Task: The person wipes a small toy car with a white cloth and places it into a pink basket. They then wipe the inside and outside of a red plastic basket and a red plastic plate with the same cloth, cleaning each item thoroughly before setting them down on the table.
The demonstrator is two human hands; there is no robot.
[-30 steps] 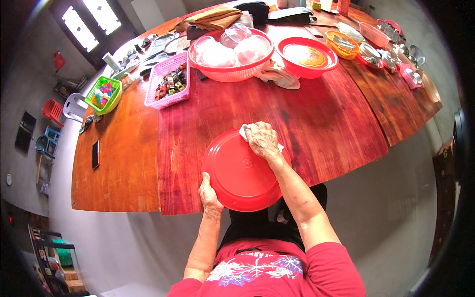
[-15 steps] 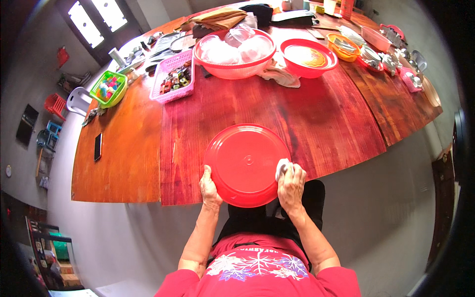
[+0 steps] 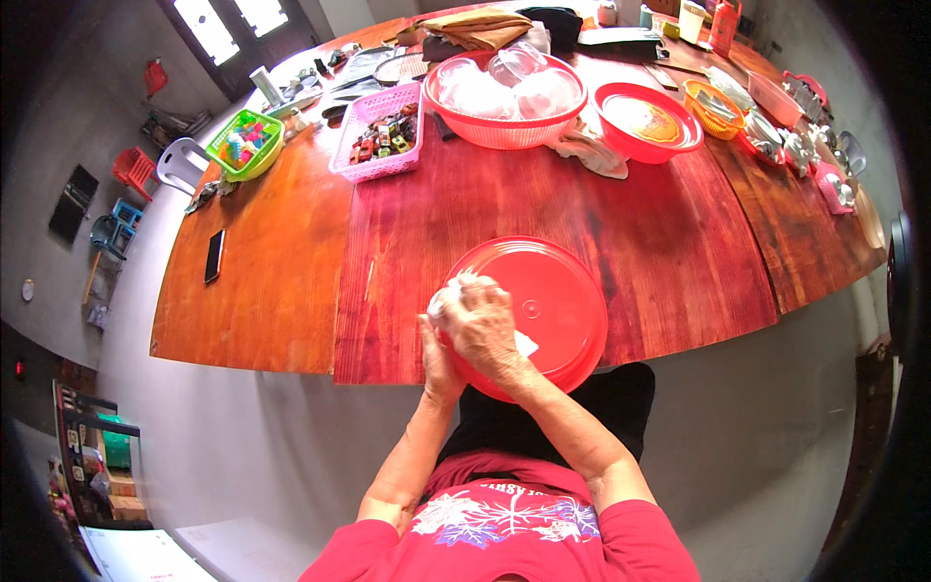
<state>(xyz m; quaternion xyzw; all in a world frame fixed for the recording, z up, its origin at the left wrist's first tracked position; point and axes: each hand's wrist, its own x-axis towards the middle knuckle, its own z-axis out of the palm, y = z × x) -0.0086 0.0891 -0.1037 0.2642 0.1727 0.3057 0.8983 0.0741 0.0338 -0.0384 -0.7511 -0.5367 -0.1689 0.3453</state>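
Note:
A round red plastic basin point(image 3: 561, 296) is held over the table's near edge, its flat base facing me. My left hand point(image 3: 440, 357) grips its left rim, partly covered by my right arm and hand. My right hand point(image 3: 485, 325) has crossed over to the upper left rim and presses a white cloth point(image 3: 525, 344) against it. Some of the cloth sticks out beyond the fingers and below the palm; the rest is hidden in the hand.
On the wooden table point(image 3: 272, 310) lies a phone point(image 3: 214, 256). Farther back stand a green basket point(image 3: 245, 145) of colourful pieces, a pink basket point(image 3: 378, 145) of toy cars, a large red colander point(image 3: 504, 107) of clear plastic items, another red basin point(image 3: 648, 121) and an orange basket point(image 3: 715, 109).
My right hand has moved with the white cloth from the basin's right rim across to its upper left rim. The left hand stays on the left rim. The whole view has shifted slightly.

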